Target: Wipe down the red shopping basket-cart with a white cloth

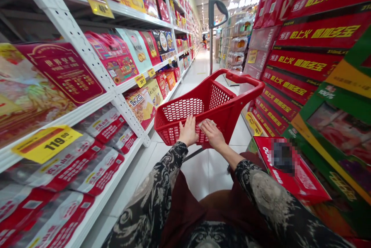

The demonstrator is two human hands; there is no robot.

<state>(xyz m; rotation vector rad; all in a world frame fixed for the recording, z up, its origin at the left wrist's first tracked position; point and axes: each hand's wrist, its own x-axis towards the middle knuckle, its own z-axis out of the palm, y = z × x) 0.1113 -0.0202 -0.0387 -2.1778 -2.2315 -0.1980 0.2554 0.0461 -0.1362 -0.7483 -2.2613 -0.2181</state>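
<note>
A red plastic shopping basket [188, 109] with a cart-like handle and perforated sides stands in front of me, tilted in the view. My left hand [189, 132] rests on its near side, fingers stretched apart, their tips at the rim. Just to the right, my right hand [213, 134] presses a pale, crumpled cloth [206, 122] against the same side panel. Most of the cloth is hidden beneath the fingers. No goods show in the visible part of the basket.
White shelving [116, 95] with boxed goods and a yellow price tag [48, 143] lines the left. Stacked red drink cartons [301, 64] and a green box [333, 120] rise on the right. A grey pole [210, 43] stands behind the basket on the pale tiled floor [199, 170].
</note>
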